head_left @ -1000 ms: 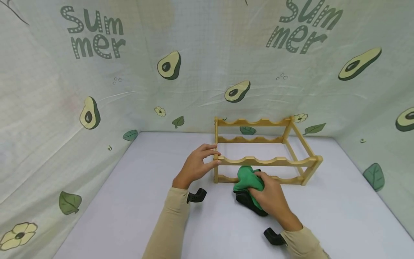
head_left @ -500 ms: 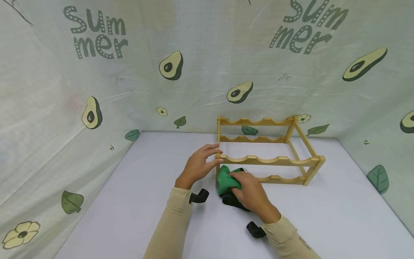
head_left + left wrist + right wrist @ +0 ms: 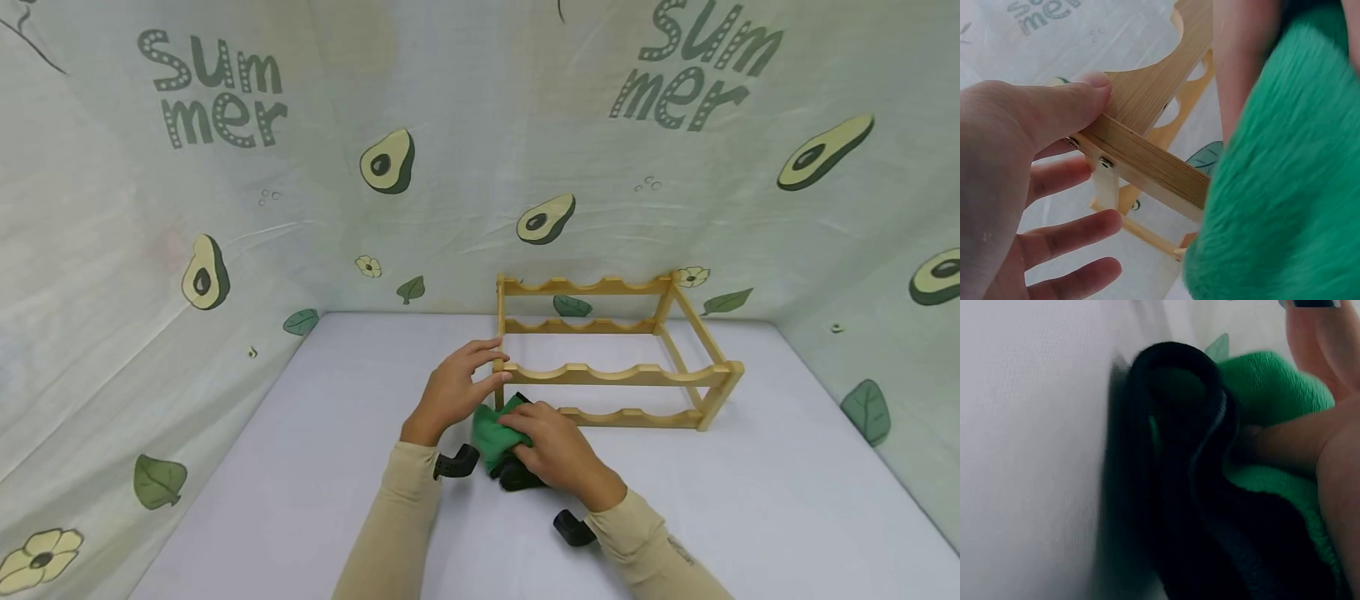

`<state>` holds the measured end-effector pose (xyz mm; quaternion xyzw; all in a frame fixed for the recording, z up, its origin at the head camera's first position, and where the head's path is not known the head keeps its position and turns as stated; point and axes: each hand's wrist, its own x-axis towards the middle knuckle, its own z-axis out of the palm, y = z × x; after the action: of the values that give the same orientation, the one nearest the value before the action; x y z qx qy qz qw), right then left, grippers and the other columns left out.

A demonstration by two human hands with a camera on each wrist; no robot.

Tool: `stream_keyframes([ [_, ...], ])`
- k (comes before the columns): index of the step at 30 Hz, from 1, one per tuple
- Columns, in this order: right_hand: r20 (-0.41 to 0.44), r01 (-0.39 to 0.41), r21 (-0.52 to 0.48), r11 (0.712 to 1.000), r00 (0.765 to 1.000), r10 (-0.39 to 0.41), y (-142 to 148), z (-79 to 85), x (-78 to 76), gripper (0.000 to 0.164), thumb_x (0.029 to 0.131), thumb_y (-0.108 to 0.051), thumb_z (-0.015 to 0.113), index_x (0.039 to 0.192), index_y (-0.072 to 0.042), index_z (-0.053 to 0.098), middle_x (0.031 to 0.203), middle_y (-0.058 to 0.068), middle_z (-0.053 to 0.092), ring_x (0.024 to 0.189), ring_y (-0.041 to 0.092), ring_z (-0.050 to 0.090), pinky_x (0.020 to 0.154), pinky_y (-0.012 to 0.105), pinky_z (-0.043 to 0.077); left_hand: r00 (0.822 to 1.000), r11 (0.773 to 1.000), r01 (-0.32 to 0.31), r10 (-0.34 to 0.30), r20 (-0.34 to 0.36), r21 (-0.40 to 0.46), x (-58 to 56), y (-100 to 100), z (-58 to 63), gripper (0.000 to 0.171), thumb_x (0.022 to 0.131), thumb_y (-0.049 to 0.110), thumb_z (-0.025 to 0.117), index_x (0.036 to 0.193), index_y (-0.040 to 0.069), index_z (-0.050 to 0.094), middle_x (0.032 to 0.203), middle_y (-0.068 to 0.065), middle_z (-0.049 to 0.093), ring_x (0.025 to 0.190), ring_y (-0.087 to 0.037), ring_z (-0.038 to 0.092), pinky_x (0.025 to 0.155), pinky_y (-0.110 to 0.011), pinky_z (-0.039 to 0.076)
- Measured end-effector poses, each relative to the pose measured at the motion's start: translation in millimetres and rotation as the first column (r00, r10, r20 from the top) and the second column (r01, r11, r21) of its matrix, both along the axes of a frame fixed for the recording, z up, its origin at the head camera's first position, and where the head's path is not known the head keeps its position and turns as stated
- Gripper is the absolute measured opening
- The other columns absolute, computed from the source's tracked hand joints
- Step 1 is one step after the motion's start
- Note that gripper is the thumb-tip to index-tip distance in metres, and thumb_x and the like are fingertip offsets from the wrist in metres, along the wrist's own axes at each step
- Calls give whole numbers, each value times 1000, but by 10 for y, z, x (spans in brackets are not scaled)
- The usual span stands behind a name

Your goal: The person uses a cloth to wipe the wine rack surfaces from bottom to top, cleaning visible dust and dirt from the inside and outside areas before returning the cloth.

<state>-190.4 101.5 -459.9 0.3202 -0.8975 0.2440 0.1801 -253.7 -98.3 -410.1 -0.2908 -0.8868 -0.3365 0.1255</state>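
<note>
A light wooden wine rack [image 3: 637, 377] with scalloped rails stands toward the back of the table. My left hand [image 3: 450, 387] holds its front left corner; in the left wrist view the thumb lies on the wood [image 3: 1147, 156] and the fingers reach behind it. My right hand [image 3: 558, 454] grips a bunched green and black cloth [image 3: 491, 433] at the lower front left corner of the rack, just below the left hand. Fuzzy green cloth fills the right side of the left wrist view. In the right wrist view, a black fold [image 3: 1179, 353] of the cloth lies close to the white surface.
The white tabletop [image 3: 322, 467] extends on both sides of the hands. A printed fabric sheet [image 3: 465, 100] with avocados and lettering hangs behind and along the sides. Black curved pieces [image 3: 573, 529] sit at both wrists.
My right hand has carried the cloth leftward along the front of the rack, from near its middle to the left corner. The left hand has stayed on the rack. The head view has shifted slightly.
</note>
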Motion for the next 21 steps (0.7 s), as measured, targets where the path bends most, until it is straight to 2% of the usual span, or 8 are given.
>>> stream_keyframes([
  [5, 18, 126, -24, 992, 992, -126, -101, -13, -44, 37, 78, -11, 81, 115, -13, 75, 117, 19, 58, 92, 26, 61, 69, 41, 55, 1000, 1000, -3, 3, -7, 0, 19, -9, 6, 41, 96, 47, 65, 127, 20, 70, 149, 6, 51, 136, -16, 47, 99, -49, 48],
  [8, 11, 175, -41, 984, 985, -174, -143, -18, -48, 37, 75, -10, 82, 111, -14, 76, 118, 24, 59, 94, 33, 62, 69, 46, 55, 1000, 1000, -9, 9, -5, -2, 30, -12, 6, 39, 96, 47, 65, 125, 22, 70, 149, 5, 51, 136, -16, 46, 99, -49, 48],
  [13, -35, 213, -30, 977, 976, -214, -158, -33, -35, 37, 73, -11, 84, 109, -16, 76, 114, 20, 64, 98, 36, 63, 72, 50, 56, 999, 1000, -20, 19, -28, -16, 26, -10, 2, 38, 96, 47, 65, 124, 22, 71, 148, 7, 51, 135, -16, 47, 96, -48, 49],
  [21, -140, 230, -42, 972, 962, -234, -36, -114, 0, 37, 72, -4, 82, 108, -11, 76, 94, 11, 64, 80, 26, 63, 64, 41, 55, 996, 998, -36, 32, -83, -50, 22, -10, -14, 40, 96, 47, 64, 126, 22, 70, 147, 10, 52, 132, -15, 50, 90, -46, 53],
])
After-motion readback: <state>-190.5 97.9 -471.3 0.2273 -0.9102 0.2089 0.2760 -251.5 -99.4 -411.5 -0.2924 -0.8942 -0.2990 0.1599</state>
